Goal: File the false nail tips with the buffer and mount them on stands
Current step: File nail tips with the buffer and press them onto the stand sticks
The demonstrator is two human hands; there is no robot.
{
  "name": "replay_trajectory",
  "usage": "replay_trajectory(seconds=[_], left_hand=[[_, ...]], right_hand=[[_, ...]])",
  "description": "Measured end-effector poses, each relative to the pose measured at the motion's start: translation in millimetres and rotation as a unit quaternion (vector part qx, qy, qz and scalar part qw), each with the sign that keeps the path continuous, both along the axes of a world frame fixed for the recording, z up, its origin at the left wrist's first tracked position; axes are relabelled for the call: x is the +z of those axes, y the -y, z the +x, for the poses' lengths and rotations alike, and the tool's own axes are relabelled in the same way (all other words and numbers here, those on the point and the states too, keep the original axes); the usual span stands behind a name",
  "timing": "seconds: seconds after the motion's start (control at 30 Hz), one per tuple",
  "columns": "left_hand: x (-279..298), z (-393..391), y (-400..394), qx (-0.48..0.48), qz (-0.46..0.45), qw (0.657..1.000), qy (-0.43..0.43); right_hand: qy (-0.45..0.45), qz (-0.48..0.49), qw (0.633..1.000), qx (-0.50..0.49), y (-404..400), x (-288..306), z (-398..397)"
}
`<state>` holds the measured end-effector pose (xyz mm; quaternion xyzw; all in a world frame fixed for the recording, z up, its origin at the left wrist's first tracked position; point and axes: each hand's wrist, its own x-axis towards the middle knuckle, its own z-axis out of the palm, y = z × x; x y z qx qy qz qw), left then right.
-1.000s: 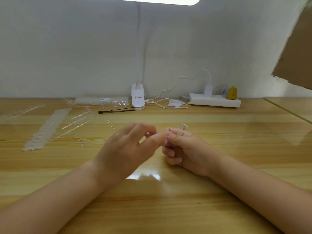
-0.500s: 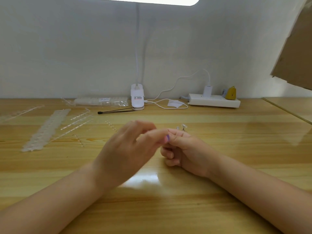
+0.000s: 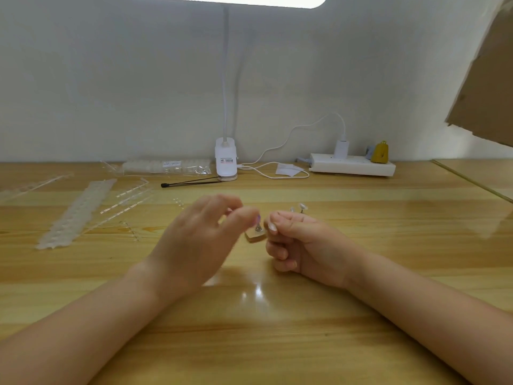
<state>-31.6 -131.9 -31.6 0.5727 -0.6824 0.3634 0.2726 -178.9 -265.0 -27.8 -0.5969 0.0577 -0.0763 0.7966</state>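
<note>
Around: white clip-on lamp [image 3: 226, 162], thin black stick [image 3: 191, 182], white power strip [image 3: 352, 168], clear plastic nail-tip strips [image 3: 77, 212] at left.
Stand: small wooden-based stand with metal pin [image 3: 256, 233] between the hands.
Left hand [image 3: 200, 240]: blurred, fingertips pinched above the pin; what they hold, cannot tell.
Right hand [image 3: 299, 243]: curled round clear nail-tip stands [image 3: 298, 208].
Surface: glossy yellow wooden surface [image 3: 277, 343], grey wall behind.

A bright white lamp panel [image 3: 230, 0] at the top edge lights the scene evenly from above. Its glare shines on the glossy light-wood desk [image 3: 258, 291] between the forearms. Soft shadows lie under the wrists. The left hand [image 3: 200, 240] is motion-blurred. The desk's back edge bows from wide-angle distortion.
</note>
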Motion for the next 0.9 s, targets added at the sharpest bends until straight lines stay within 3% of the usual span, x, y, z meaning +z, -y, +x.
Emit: replay_trajectory(seconds=[0.07,0.3,0.6,0.9], left_hand=[[3,6,-3,0.015,0.004,0.998,-0.059],[-2,-2,-1,-0.014,0.014,0.997,-0.079],[-2,0,-1,0.006,0.018,0.994,-0.106],[-2,-1,-1,0.005,0.035,0.992,-0.122]], right_hand=[[-0.009,0.003,1.000,-0.009,-1,0,1],[-0.044,0.084,0.993,-0.067,-2,5,1],[-0.021,0.008,0.991,-0.135,-6,-3,5],[0.009,0.032,0.989,-0.146,1,-7,6]])
